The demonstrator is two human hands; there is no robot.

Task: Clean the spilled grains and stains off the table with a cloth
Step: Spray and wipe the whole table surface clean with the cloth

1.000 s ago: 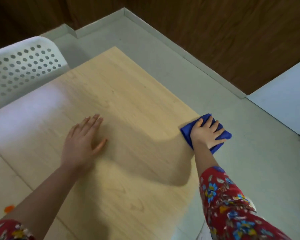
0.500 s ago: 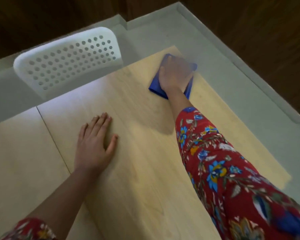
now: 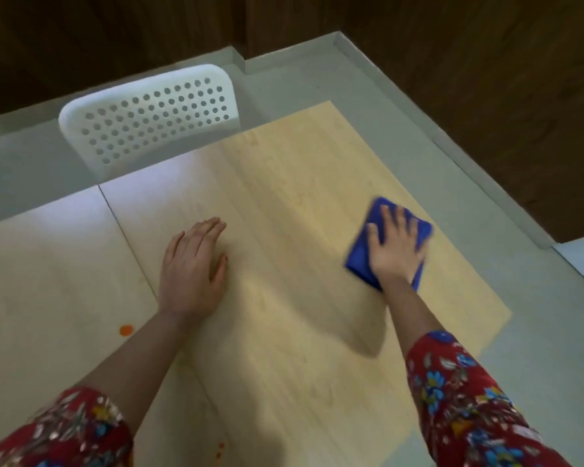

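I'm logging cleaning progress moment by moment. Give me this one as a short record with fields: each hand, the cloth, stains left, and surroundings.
left hand: flat on the table, fingers straight, holds nothing
right hand: fingers spread, presses on the blue cloth
blue cloth: folded, lies flat on the table's right part, beneath the right hand
orange stains: one beside the left forearm, one at the left frame edge, specks near the bottom; not yet wiped
chair: white, perforated back, beyond the table's far edge

No text or label can be read.
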